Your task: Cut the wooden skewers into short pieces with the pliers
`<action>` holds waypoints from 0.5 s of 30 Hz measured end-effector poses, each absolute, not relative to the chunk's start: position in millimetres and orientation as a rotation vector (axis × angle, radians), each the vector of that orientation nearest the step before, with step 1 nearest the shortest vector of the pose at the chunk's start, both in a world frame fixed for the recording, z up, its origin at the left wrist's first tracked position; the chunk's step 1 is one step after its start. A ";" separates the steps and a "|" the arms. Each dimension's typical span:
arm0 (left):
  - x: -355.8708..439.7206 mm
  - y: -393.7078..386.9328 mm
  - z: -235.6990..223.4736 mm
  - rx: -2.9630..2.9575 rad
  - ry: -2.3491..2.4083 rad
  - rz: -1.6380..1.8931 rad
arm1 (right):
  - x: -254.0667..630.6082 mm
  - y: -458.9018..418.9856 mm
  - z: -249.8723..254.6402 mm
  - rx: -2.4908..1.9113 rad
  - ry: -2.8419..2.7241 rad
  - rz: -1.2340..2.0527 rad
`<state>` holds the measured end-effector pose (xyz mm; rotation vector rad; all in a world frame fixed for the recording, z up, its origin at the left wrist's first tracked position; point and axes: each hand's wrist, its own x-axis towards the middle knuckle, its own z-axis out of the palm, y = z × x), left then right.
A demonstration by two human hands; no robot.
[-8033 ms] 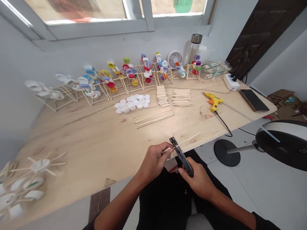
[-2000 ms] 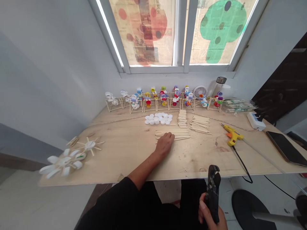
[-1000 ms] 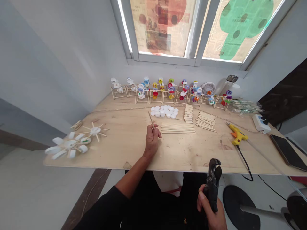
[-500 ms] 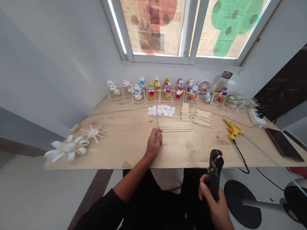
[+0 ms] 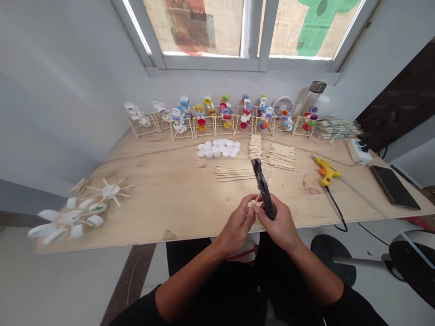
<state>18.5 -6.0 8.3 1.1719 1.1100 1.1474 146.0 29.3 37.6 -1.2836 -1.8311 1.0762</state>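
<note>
Thin wooden stick [image 5: 254, 204]: light, stiff, probably brittle; best pinched near one end. Pale, slender, showing only briefly between both hands, held above front part of desk [image 5: 152, 199]. Left hand [image 5: 236, 227] clenching it, grip closed at fingertips. Right hand [image 5: 277, 225] grasping black pliers [image 5: 262, 186] by handles, head pointing upward just beside stick. Farther out, loose sticks [image 5: 238, 172], white bottle caps [image 5: 217, 148] and yellow glue gun [image 5: 326, 171] lying on desk.
</note>
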 end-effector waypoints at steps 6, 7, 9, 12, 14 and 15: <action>21.6 -1.7 9.8 1.264 1.101 1.138 | 143.5 34.6 34.0 -1.294 -1.826 1.059; 21.2 -1.1 9.8 1.262 1.093 1.130 | 144.0 35.3 33.7 -1.292 -1.822 1.054; 20.4 0.0 9.0 1.244 1.063 1.095 | 144.9 36.6 33.4 -1.282 -1.820 1.054; 19.5 1.9 7.2 1.186 0.997 1.024 | 145.1 38.2 34.2 -1.284 -1.788 1.050; 18.7 3.8 7.7 1.130 0.933 0.989 | 144.8 38.9 35.7 -1.289 -1.758 1.051; 17.9 4.9 8.8 1.102 0.899 0.982 | 144.7 39.2 36.6 -1.282 -1.747 1.062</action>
